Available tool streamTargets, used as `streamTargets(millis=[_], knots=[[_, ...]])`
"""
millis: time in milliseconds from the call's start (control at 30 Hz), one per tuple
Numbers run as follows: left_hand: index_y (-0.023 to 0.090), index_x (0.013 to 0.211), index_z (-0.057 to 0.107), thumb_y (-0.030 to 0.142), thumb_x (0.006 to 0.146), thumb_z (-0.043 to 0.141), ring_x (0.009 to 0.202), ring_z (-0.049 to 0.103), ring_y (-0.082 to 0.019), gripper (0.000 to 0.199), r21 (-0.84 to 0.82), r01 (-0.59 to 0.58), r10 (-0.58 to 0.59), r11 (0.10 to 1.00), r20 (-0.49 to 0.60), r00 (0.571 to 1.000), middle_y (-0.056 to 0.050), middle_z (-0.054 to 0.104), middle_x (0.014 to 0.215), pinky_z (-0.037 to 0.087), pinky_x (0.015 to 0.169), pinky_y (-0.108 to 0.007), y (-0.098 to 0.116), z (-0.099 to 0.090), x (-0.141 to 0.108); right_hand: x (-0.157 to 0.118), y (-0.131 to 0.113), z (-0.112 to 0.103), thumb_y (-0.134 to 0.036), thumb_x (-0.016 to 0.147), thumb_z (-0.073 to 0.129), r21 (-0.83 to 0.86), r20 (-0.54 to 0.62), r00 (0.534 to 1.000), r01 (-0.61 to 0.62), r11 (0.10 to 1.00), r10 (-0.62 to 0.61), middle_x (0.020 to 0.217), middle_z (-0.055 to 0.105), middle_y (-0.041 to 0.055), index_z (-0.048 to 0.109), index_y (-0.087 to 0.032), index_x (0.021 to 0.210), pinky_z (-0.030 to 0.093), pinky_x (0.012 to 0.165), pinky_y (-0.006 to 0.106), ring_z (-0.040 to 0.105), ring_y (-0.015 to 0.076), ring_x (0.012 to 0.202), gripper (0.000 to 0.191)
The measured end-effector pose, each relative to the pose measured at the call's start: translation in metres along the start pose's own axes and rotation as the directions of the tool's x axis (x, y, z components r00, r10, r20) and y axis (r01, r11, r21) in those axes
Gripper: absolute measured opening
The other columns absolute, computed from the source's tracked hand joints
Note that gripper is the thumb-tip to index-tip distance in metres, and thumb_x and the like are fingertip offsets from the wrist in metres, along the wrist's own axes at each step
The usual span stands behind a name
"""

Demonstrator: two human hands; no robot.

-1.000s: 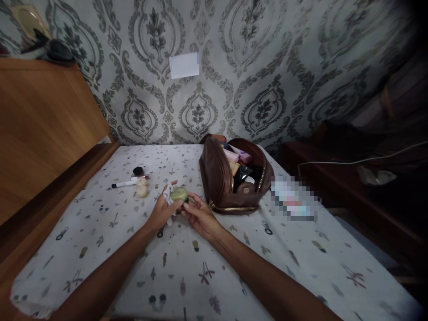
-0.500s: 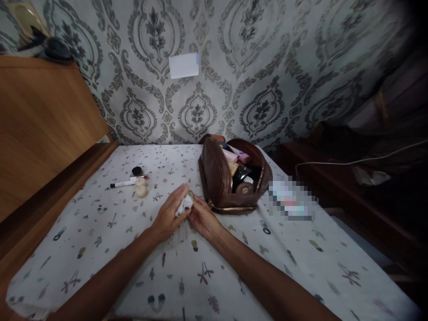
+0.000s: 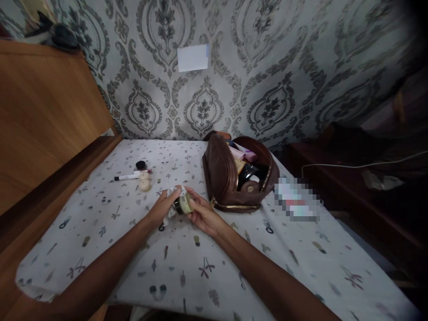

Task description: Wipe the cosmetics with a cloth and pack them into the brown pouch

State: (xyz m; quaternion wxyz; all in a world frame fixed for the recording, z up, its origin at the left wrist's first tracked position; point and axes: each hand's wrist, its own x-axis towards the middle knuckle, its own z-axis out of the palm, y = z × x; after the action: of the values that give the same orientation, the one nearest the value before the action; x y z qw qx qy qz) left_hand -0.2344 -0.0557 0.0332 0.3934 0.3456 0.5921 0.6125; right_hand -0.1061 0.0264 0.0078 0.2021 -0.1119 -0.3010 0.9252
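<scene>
Between my hands is a small round jar (image 3: 183,204) with a dark lid and a pale green body, tilted on its side above the table. My right hand (image 3: 204,214) grips the jar's green end. A crumpled white wipe (image 3: 171,209) is pressed against the lid side by my left hand (image 3: 161,208), its fingers closed round the cloth. Just right of my hands stands an open brown toiletry bag (image 3: 220,174), filled with tubes and other cosmetics.
To the left lie a white pen-like tube (image 3: 129,176), a black round cap (image 3: 141,165) and cream-coloured round pieces (image 3: 145,182). A blurred-out packet (image 3: 297,199) rests right of the bag. Patterned cloth (image 3: 133,258) covers the table; a wooden panel (image 3: 50,98) borders the left.
The jar has turned in my hands, so its dark lid and green side now show where the white wipe covered most of it. The view has shifted slightly.
</scene>
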Motion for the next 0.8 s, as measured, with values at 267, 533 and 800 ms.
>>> streamTargets(millis=[267, 533, 800], knots=[[0.016, 0.083, 0.067, 0.068, 0.078, 0.061, 0.064, 0.06, -0.016, 0.053, 0.048, -0.028, 0.034, 0.998, -0.134, 0.99, 0.0, 0.064, 0.067, 0.046, 0.058, -0.025, -0.012, 0.003, 0.005, -0.002, 0.007, 0.004, -0.02, 0.061, 0.09, -0.079, 0.009, 1.0, 0.024, 0.997, -0.024, 0.103, 0.072, 0.002, 0.06, -0.025, 0.125, 0.06, 0.068, 0.022, 0.071, 0.0142, 0.084, 0.07], [0.018, 0.099, 0.071, 0.07, 0.09, 0.038, 0.106, 0.064, -0.026, 0.062, 0.183, -0.122, 0.151, 0.975, -0.151, 0.977, -0.006, 0.074, 0.098, 0.045, 0.1, -0.036, -0.011, -0.001, 0.008, 0.0, 0.006, 0.004, -0.024, 0.067, 0.087, -0.052, -0.086, 0.993, 0.081, 0.995, -0.086, 0.107, 0.074, 0.0032, 0.068, -0.02, 0.114, 0.06, 0.081, 0.026, 0.072, 0.0141, 0.088, 0.051], [0.019, 0.139, 0.047, 0.058, 0.092, 0.05, 0.126, 0.055, -0.026, 0.062, 0.321, -0.29, 0.285, 0.901, 0.064, 0.956, -0.011, 0.061, 0.134, 0.035, 0.113, -0.042, -0.013, 0.002, 0.002, 0.005, 0.01, -0.003, -0.053, 0.071, 0.081, -0.012, -0.11, 0.99, 0.089, 0.996, -0.089, 0.086, 0.075, 0.0016, 0.065, -0.022, 0.099, 0.056, 0.066, 0.024, 0.07, 0.0139, 0.077, 0.045]])
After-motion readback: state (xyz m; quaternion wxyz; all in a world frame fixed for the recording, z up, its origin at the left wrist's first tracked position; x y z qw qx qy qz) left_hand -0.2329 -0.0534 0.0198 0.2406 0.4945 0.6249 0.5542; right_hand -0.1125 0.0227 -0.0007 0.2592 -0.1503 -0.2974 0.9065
